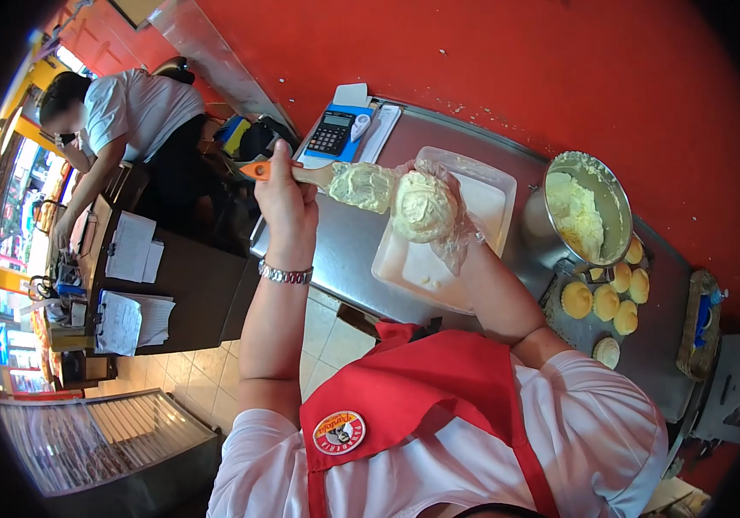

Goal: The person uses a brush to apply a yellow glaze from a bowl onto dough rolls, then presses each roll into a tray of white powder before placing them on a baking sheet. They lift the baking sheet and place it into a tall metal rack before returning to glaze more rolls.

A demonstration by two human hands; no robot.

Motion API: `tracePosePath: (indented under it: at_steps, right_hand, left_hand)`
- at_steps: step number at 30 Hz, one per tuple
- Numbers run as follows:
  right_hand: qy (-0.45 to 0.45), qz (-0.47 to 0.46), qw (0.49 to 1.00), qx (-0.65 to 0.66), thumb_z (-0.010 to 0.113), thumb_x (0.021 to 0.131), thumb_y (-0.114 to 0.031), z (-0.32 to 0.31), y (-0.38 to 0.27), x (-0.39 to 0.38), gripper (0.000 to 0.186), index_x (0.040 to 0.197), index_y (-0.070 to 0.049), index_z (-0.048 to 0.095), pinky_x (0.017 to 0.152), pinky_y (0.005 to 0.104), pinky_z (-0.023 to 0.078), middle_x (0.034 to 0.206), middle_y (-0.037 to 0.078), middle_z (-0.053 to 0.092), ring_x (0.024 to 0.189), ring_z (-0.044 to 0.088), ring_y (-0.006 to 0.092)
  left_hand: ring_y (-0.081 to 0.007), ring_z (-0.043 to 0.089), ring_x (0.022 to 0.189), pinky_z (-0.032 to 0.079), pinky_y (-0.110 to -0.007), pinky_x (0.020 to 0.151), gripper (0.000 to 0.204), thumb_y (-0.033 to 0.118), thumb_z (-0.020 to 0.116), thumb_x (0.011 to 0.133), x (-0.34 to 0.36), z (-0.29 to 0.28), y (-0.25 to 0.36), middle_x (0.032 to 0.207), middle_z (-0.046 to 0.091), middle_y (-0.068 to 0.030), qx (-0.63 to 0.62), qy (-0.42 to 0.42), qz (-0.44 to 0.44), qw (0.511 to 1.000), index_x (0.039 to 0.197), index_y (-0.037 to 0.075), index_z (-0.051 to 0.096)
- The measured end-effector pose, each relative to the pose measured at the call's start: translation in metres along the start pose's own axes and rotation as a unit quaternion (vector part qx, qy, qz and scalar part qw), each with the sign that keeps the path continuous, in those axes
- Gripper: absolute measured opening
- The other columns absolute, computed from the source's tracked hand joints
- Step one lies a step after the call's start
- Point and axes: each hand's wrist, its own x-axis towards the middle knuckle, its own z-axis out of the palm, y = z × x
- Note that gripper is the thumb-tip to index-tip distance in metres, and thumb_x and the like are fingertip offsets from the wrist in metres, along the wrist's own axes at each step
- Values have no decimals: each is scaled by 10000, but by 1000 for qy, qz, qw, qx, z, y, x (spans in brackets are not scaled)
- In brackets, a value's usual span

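Note:
My left hand (286,203) is closed around the handle of a wooden-handled spatula (308,175) with an orange end. Its flat head is thickly coated in pale yellow cream and points right, touching or almost touching a cream-covered bun (421,207). A clear plastic glove covers my right hand (456,235), which holds this round bun from its right side. Below the bun is a shallow white plastic tub (492,207) with cream smears inside. To the right, a metal pot (544,226) contains more pale cream.
Several golden buns (605,302) sit on a dark tray right of the pot. A calculator (332,132) and papers lie at the back of the metal table (340,250). A small basket (699,324) stands far right. Another person (141,108) leans over a dark counter (188,293) at left.

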Motion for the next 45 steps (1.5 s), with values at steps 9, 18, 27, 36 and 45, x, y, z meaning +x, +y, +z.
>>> tracePosePath:
  at_steps: [9, 18, 27, 36, 45]
  right_hand:
    - [188, 21, 725, -662, 564, 845, -357, -83, -63, 4, 377, 1096, -77, 575, 829, 408, 513, 1005, 131, 633, 931, 614, 271]
    - [-16, 52, 372, -926, 483, 895, -123, -107, -21, -24, 226, 1104, -66, 545, 889, 390, 437, 1088, 177, 518, 995, 512, 284]
    - [23, 171, 487, -856, 518, 849, -297, -70, -21, 26, 266, 875, -56, 628, 839, 377, 448, 886, 140, 643, 939, 611, 234]
    - [109, 109, 535, -830, 637, 804, -329, -63, -33, 6, 305, 852, -30, 669, 833, 422, 473, 939, 175, 648, 954, 608, 321]
    - [-83, -79, 477, -872, 584, 763, -126, -105, 13, -27, 267, 1006, -14, 590, 926, 373, 429, 1081, 152, 554, 1024, 543, 308]
  left_hand:
    - [-39, 230, 378, 162, -205, 359, 352, 329, 615, 898, -14, -81, 8, 509, 340, 44, -98, 66, -43, 992, 679, 83, 491]
    - [-27, 250, 413, 195, -189, 388, 301, 314, 629, 892, -46, -178, 53, 593, 488, 42, -91, 143, 33, 985, 676, 128, 534]
    - [-39, 223, 400, 179, -200, 388, 339, 350, 626, 890, -56, -188, 50, 537, 396, 55, -80, 234, 2, 969, 660, 130, 509]
    - [-34, 273, 397, 189, -194, 374, 349, 359, 638, 878, -67, -220, 52, 590, 468, 37, -65, 208, 21, 976, 653, 116, 526]
    - [-50, 293, 390, 190, -210, 363, 300, 276, 595, 909, -58, -213, 79, 566, 457, 12, -55, 183, 59, 980, 686, 112, 481]
